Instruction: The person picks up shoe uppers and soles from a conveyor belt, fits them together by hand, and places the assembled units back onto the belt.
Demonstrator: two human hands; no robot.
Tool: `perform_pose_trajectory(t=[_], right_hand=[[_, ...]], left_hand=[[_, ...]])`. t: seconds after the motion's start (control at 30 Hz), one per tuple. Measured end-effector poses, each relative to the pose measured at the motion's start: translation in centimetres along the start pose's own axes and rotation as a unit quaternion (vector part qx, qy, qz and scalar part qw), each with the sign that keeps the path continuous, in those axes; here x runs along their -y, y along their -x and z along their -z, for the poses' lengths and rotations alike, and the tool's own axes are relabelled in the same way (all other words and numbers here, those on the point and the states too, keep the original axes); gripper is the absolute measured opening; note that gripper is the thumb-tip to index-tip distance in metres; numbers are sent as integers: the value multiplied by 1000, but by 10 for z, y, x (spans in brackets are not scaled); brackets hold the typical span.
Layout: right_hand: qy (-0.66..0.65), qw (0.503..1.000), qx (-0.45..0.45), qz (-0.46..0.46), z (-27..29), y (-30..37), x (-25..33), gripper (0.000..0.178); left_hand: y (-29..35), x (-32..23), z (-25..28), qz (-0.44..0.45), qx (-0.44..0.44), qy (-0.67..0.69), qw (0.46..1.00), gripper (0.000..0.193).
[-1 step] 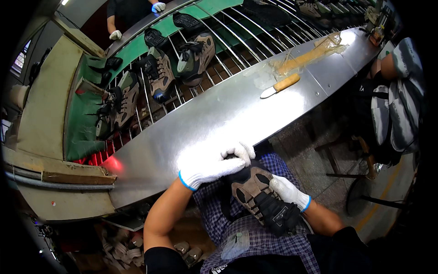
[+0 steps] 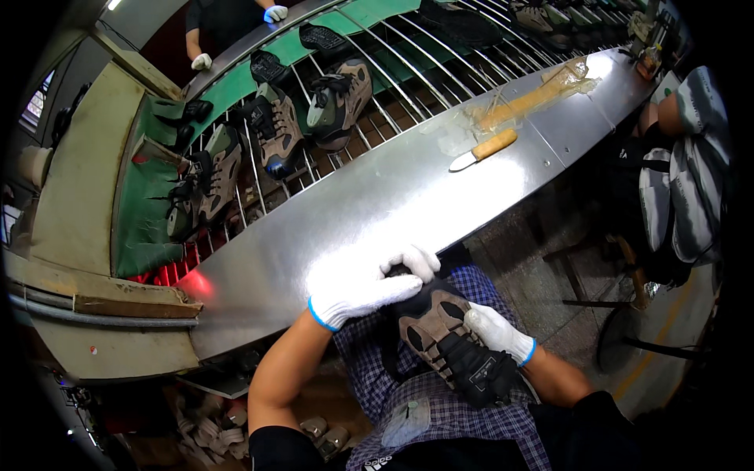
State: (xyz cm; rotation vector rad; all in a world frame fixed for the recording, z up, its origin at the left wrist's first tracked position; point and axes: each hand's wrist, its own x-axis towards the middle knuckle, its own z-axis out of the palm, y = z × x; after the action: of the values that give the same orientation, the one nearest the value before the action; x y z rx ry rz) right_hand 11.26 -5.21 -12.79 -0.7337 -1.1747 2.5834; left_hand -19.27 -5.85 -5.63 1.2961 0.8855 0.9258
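Note:
A brown and black shoe (image 2: pixel 440 323) rests on my lap over a checked apron (image 2: pixel 400 392), its black upper toward me. My left hand (image 2: pixel 369 290), in a white knit glove with a blue cuff, is closed over the shoe's dark far end, the fingers curled. My right hand (image 2: pixel 499 334), gloved the same way, grips the shoe's right side; its fingertips are partly hidden behind it. Beyond my hands, on the metal ledge (image 2: pixel 377 208), lies a knife (image 2: pixel 483 149) with a yellowish handle and a short pale blade.
Several similar shoes (image 2: pixel 279 129) and dark soles (image 2: pixel 320 36) lie on a metal bar rack (image 2: pixel 389 118) behind the ledge. Yellow-brown residue (image 2: pixel 530 100) marks the ledge. A co-worker's gloved hands (image 2: pixel 202 61) show across the rack. A wooden stool (image 2: pixel 628 263) stands at right.

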Motion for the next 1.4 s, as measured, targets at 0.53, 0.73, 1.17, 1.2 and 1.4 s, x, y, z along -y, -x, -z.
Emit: perform_pose_trajectory(t=[0.53, 0.73, 1.17, 1.2, 1.4], right_hand=[[144, 983, 66, -88, 6, -18, 16, 54], [177, 974, 87, -111, 10, -21, 15, 46], [68, 996, 63, 7, 12, -1, 0, 81], [74, 995, 66, -7, 20, 4, -5, 85], [-174, 979, -81, -67, 20, 45, -28, 76]], left_hand=[[77, -13, -89, -9, -452, -195, 870, 17], [87, -14, -95, 1, -457, -157, 875, 22], [69, -44, -68, -93, -195, -284, 934, 43], [69, -46, -67, -101, -182, -312, 927, 43], [17, -67, -49, -45, 44, -380, 923, 42]])
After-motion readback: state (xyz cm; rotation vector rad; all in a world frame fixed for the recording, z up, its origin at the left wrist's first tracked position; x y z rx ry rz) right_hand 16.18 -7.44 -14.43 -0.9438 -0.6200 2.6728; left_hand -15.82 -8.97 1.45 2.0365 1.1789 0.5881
